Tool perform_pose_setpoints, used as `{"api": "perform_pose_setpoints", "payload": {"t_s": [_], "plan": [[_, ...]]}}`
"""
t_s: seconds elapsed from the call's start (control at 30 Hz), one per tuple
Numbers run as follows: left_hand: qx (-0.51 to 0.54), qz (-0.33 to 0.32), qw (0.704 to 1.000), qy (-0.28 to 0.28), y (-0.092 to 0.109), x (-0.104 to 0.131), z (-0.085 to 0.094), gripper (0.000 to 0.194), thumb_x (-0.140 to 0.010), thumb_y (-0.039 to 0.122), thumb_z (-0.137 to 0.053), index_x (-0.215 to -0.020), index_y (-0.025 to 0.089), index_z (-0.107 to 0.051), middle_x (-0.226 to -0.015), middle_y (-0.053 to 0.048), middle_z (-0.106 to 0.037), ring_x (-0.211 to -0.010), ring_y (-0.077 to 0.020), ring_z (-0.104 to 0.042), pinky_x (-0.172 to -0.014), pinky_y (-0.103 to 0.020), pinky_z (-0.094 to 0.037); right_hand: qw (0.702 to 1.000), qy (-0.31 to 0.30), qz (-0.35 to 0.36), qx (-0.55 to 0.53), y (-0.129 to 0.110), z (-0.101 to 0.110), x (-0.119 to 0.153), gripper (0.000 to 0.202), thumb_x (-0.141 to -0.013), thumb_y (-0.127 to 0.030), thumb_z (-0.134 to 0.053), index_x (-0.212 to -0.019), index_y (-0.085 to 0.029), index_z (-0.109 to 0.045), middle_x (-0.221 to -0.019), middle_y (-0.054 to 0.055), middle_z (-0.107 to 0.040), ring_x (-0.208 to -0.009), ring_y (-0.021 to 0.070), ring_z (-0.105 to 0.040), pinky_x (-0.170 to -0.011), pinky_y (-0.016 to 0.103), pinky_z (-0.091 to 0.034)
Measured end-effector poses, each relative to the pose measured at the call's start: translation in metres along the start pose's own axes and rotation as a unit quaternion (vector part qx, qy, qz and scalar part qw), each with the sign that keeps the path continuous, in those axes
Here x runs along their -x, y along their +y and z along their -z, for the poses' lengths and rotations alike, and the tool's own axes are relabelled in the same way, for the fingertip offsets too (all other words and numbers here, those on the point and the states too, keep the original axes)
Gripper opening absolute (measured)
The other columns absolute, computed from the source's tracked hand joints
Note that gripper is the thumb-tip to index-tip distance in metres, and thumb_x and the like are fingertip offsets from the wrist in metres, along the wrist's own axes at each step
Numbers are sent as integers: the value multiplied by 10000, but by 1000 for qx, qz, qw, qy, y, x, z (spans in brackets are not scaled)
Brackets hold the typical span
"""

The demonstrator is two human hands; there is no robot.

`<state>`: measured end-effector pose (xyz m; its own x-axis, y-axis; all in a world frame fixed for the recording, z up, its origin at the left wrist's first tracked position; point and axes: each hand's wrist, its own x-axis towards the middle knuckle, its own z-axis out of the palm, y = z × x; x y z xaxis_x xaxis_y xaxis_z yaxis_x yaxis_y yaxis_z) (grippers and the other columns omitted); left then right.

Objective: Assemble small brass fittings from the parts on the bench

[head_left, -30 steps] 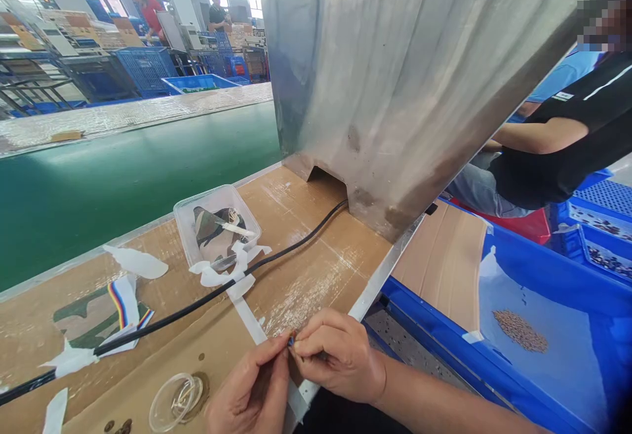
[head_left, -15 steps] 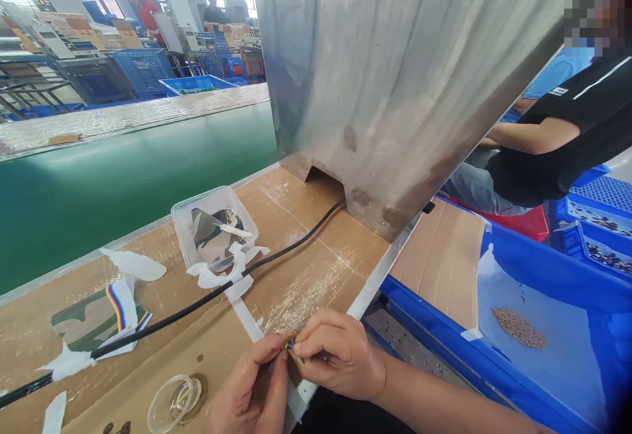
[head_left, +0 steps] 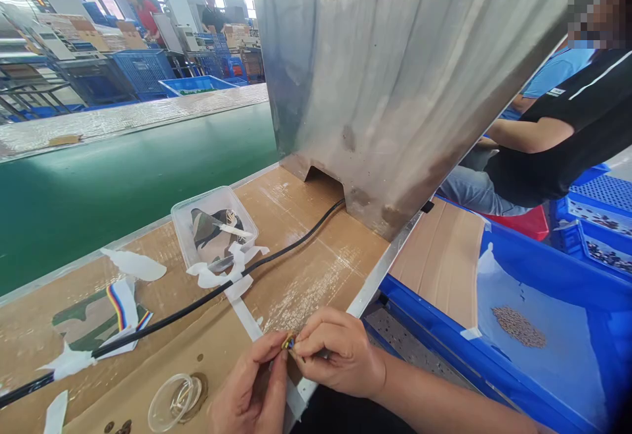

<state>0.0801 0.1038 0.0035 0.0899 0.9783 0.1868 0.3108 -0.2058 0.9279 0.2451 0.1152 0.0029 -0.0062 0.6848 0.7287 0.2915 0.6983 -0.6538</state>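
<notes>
Both hands meet at the bench's near edge, fingertips almost touching. My left hand (head_left: pixel 257 381) pinches a tiny yellowish piece (head_left: pixel 287 342) between thumb and forefinger. From the other side my right hand (head_left: pixel 338 352) pinches at the same spot, where a bit of blue shows by its fingertips; what exactly it grips is too small to make out. Left of my hands a clear round plastic cup (head_left: pixel 170 402) holds a few small pale pieces. Several small dark brown round pieces (head_left: pixel 123 428) lie beside the cup on the cardboard-covered bench (head_left: pixel 207 342).
A black cable (head_left: pixel 291 247) runs across the bench under a tall metal panel (head_left: pixel 395 91). A clear box (head_left: pixel 214 226) holds camouflage cloth. To the right, a blue bin (head_left: pixel 557 269) contains a pile of small brown pieces (head_left: pixel 518 326). A co-worker in black (head_left: pixel 548 137) sits beyond it.
My hands stay together in nearly the same place. The small yellow piece shows slightly more between the fingertips. The seated co-worker's arm has shifted slightly.
</notes>
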Motion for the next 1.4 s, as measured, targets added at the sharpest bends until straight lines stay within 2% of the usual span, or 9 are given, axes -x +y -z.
{"api": "perform_pose_setpoints", "payload": {"t_s": [0.13,0.3,0.47,0.67,0.97,1.23,1.4], "plan": [[67,60,996,-3,4,-1,-2,272,-813,247,-669,-1080,295,-684,-984,-15,-763,-900,-173,-712,-865,-238,-528,1000,7,2,-2,1,-1,1,104,-794,-84,-654,-791,-186,-632,-747,35,-667,-632,98,-649,-579,153,-530],[106,131,986,4,1,-1,-1,193,-766,321,-721,-940,242,-748,-1000,-58,-763,-935,-221,-705,-893,-276,-522,1000,11,-1,-10,2,-3,0,99,-790,-78,-652,-790,-176,-642,-748,41,-673,-637,98,-653,-592,152,-534],[139,179,974,14,-1,1,-1,244,-734,379,-745,-930,235,-764,-999,-76,-763,-975,-262,-693,-959,-346,-481,1000,-15,-15,-20,2,0,-1,91,-807,-78,-657,-822,-167,-660,-773,48,-682,-667,102,-660,-623,157,-542],[151,199,968,23,1,2,-1,282,-704,408,-763,-920,227,-771,-989,-90,-764,-971,-282,-694,-909,-339,-515,999,-26,-20,-24,3,1,1,78,-837,-105,-646,-860,-177,-667,-803,45,-684,-695,105,-662,-647,166,-551],[187,234,953,40,11,-4,-4,331,-619,421,-823,-876,218,-782,-958,-86,-771,-953,-283,-700,-896,-318,-519,999,-23,-37,-25,2,0,1,104,-789,-63,-684,-833,-157,-670,-788,51,-692,-711,106,-668,-679,156,-543],[256,275,926,39,9,-5,-3,385,-579,421,-849,-882,193,-780,-898,-100,-776,-876,-256,-717,-838,-290,-543,999,-25,-43,-9,0,1,-1,87,-856,-122,-634,-904,-184,-674,-807,38,-706,-733,111,-671,-685,171,-554],[279,280,917,43,12,-7,-4,352,-604,399,-844,-878,190,-773,-920,-95,-774,-905,-243,-711,-867,-291,-528,999,-32,-39,-1,-1,2,-1,86,-896,-161,-621,-957,-185,-677,-849,51,-711,-749,115,-676,-696,182,-560]]}}
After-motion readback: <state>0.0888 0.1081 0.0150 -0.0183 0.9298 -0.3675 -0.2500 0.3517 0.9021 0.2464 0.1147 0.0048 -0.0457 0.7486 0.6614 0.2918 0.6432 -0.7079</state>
